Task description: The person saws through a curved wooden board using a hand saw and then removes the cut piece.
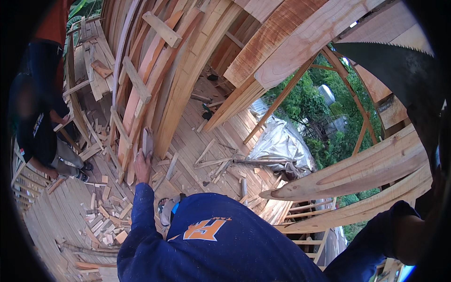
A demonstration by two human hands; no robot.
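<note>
My left hand [142, 167] reaches forward with its fingers closed round a short piece of wood [147, 140], beside the lower ends of tall curved planks [171, 103]. At the far right, my right hand [438, 192] is raised near the dark rim of the view. A large handsaw [399, 63] rises from it, its dark blade toothed along the upper edge. The hand closes on the saw's handle end, though shadow hides most of the fingers. Thick sawn timbers [282, 42] hang close to the blade, and a pointed curved plank [352, 174] lies below it.
Wood offcuts [105, 218] litter the plank floor [51, 225] at left. Another person [40, 127] bends over there, and a second person [51, 23] stands behind. A silver tarp [282, 145] lies ahead, near a metal pole [263, 161]. Trees show through the open frame.
</note>
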